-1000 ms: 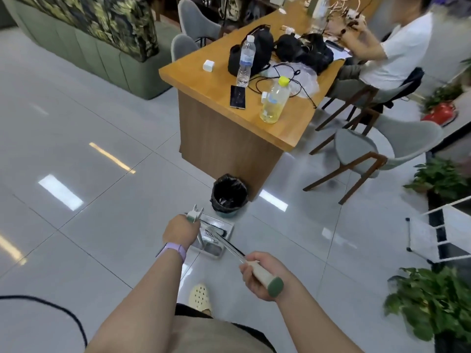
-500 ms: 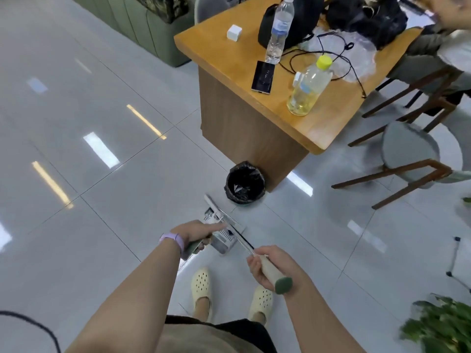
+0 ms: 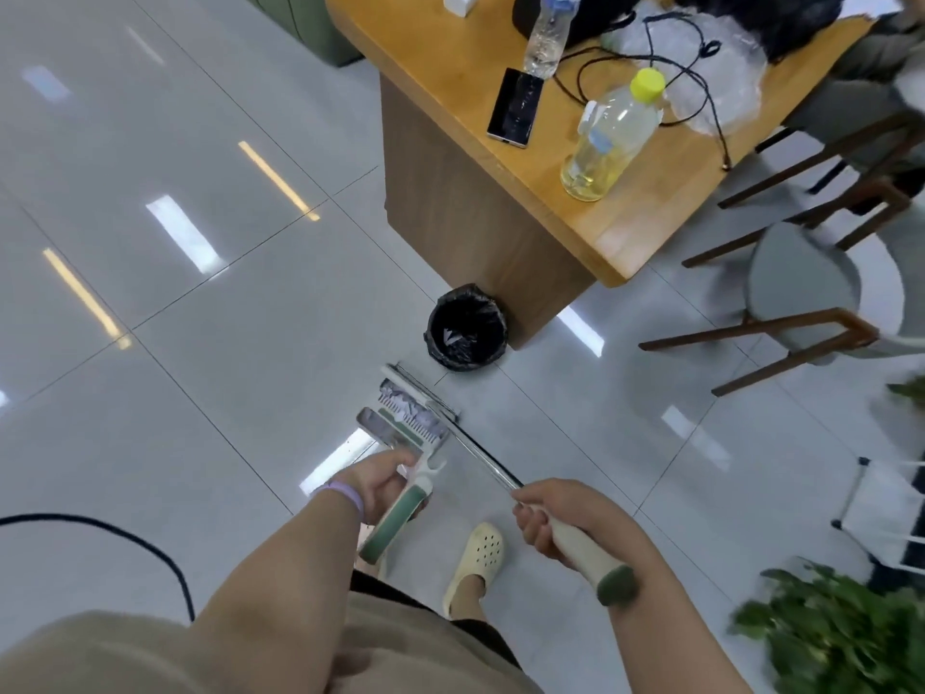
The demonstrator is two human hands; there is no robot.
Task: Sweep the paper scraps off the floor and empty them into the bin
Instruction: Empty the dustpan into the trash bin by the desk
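Down on the grey tiled floor (image 3: 200, 393), just short of the near corner of the wooden table (image 3: 465, 202), the dustpan (image 3: 400, 423) sits with its open mouth toward the bin (image 3: 466, 327), and crumpled paper scraps (image 3: 408, 400) lie inside it behind the comb teeth. Against the pan's far lip lies the broom head (image 3: 423, 390), its thin metal shaft slanting back to the person. Their left hand (image 3: 383, 485) grips the dustpan handle (image 3: 398, 518), fingers curled round the top of its green sleeve, a lilac band on the wrist. Their right hand (image 3: 555, 518) is clenched round the pale grip of the broom handle (image 3: 588, 553), the dark green cap poking out behind the fist. Lined with a black bag, the bin stands on the floor close against the table's near end panel, just beyond the broom head and not touching it. One cream clog (image 3: 478, 561) shows on the tiles between the two arms. Near the table's front edge stand a bottle of yellowish liquid (image 3: 608, 142) with a yellow cap and a clear water bottle (image 3: 548, 37), with a dark phone (image 3: 515, 110) lying flat just beside the water bottle. A black cable (image 3: 125, 540) curls across the floor at the left, and a leafy plant (image 3: 836, 638) fills the lower right corner
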